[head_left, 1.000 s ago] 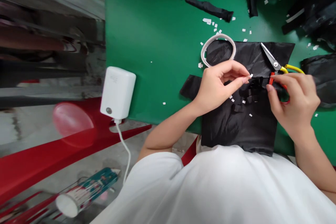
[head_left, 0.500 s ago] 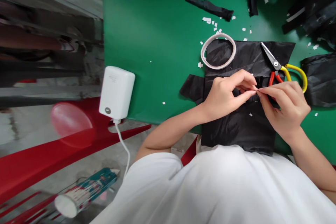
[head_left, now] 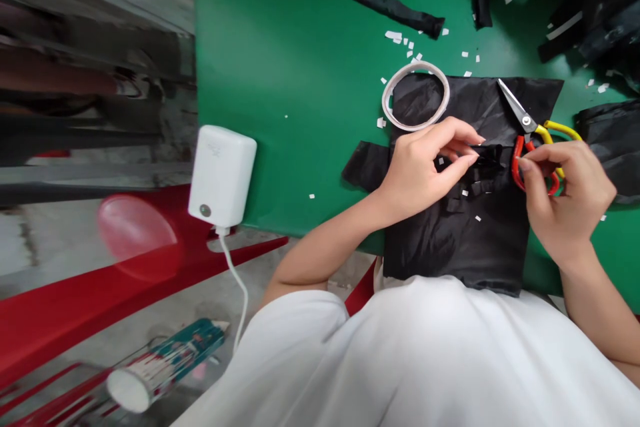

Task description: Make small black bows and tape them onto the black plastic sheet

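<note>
A sheet of black fabric [head_left: 455, 247] lies in front of me, overhanging the table's near edge. Over its middle is my left hand [head_left: 420, 163], its thumb and forefinger tips slightly apart beside small black pieces [head_left: 475, 180]. I see nothing certain between them. My right hand [head_left: 570, 193] is closed in a pinch at the right, over the handles of the scissors [head_left: 526, 121]; whatever it pinches is too small to make out. The scissors have red and yellow grips and lie partly on the fabric. A roll of white tape [head_left: 447, 103] rests at the fabric's upper left.
White paper bits are scattered over the green table [head_left: 280, 67]. A rolled black strip [head_left: 395, 11] lies farther back, and folded black fabric [head_left: 610, 140] at the right. A white power bank [head_left: 223, 177] with a cable sits at the left edge, above a red chair [head_left: 100, 287].
My hands, fingertips together before, have come apart. The right hand has moved right over the scissors' handles; the left has shifted slightly left and up, uncovering the small black pieces.
</note>
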Demonstrator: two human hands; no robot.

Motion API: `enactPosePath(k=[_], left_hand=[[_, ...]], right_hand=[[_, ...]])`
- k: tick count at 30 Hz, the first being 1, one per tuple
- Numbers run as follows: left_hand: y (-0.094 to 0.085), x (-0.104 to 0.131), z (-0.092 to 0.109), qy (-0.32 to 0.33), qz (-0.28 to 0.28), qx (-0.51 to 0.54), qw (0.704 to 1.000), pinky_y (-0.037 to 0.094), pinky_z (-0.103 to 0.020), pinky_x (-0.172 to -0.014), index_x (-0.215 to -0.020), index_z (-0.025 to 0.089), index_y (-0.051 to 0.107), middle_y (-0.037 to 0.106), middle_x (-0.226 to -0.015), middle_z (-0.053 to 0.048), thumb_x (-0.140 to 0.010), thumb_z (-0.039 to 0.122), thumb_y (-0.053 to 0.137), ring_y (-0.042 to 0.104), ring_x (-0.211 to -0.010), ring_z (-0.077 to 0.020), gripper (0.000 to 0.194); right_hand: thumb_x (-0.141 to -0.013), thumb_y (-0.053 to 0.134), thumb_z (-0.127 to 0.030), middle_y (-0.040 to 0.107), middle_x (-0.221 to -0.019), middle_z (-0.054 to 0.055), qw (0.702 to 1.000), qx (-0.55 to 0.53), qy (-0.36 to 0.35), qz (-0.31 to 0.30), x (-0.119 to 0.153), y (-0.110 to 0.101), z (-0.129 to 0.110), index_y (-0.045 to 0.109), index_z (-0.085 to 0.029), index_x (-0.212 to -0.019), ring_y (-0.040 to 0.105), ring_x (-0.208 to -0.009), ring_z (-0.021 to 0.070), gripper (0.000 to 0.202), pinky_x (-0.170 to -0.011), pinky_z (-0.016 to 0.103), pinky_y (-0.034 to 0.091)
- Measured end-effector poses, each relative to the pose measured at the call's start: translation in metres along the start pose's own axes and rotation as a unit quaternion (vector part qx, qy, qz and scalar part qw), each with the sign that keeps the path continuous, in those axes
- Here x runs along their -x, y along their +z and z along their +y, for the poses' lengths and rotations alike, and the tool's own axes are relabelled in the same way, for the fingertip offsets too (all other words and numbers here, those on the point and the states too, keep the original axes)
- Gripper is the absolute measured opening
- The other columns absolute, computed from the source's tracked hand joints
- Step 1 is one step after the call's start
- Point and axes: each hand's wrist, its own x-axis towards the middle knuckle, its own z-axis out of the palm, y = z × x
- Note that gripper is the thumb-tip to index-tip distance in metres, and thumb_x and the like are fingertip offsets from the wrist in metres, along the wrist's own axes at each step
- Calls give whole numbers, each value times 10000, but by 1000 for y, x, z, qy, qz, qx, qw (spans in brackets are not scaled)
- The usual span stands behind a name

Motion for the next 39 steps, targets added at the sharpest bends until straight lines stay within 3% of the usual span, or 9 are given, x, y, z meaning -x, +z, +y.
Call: enactPosePath(k=[4, 11, 17, 24, 32, 35, 39], left_hand=[[-3, -2, -6, 95, -29, -163, 982, 562, -308, -792, -934, 156, 623, 701, -898, -38, -830, 158, 638, 661, -837, -157, 105], [1, -2, -12, 154, -70, -252, 953, 509, -388, -903, -1053, 119, 599, 677, -1008, -90, -857, 239, 627, 621, -945, -219, 232], [4, -1, -15, 169, -64, -252, 951, 520, -355, -857, -1036, 109, 594, 683, -980, -89, -890, 265, 594, 603, -904, -211, 214], [5, 0, -16, 161, -65, -233, 957, 524, -361, -857, -1071, 115, 563, 671, -998, -91, -895, 255, 580, 606, -903, -204, 225], [3, 1, -11, 139, -112, -126, 976, 506, -368, -1000, -1240, 125, 507, 583, -1274, -152, -883, 262, 591, 571, -1203, -225, 392], [3, 1, -7, 127, -132, -77, 980, 528, -303, -927, -1207, 111, 541, 647, -1169, -124, -881, 212, 585, 627, -1090, -183, 344], [2, 0, -4, 95, -115, -44, 988, 516, -228, -755, -977, 137, 636, 699, -907, -37, -879, 166, 572, 620, -784, -104, 121]], right_hand=[[-868, 606, -192, 663, -768, 23, 999, 17, 37, -6, -2, -1, 8, 569, -233, -834, 593, -660, 174, 65, -593, 321, 446], [-840, 616, -217, 672, -850, 50, 993, 29, 27, -113, -1, -2, 7, 563, -224, -833, 602, -812, 220, 54, -736, 370, 475], [-792, 640, -185, 701, -967, 54, 988, 39, 1, -150, 1, -2, 6, 571, -237, -843, 621, -933, 265, 100, -787, 408, 443], [-812, 610, -116, 720, -804, 9, 992, 75, -26, -93, 5, 5, 6, 577, -235, -827, 628, -789, 219, 125, -705, 365, 451], [-776, 643, -72, 695, -771, 5, 995, -53, -43, -73, 0, 3, -4, 573, -246, -869, 644, -722, 198, 209, -671, 354, 520], [-764, 649, -55, 690, -776, 8, 992, -96, -50, -70, 0, 2, -6, 579, -246, -892, 645, -717, 197, 239, -668, 354, 533], [-758, 673, -71, 687, -793, 10, 991, -120, -31, -60, 2, 1, -7, 595, -239, -909, 648, -719, 186, 238, -635, 331, 529]])
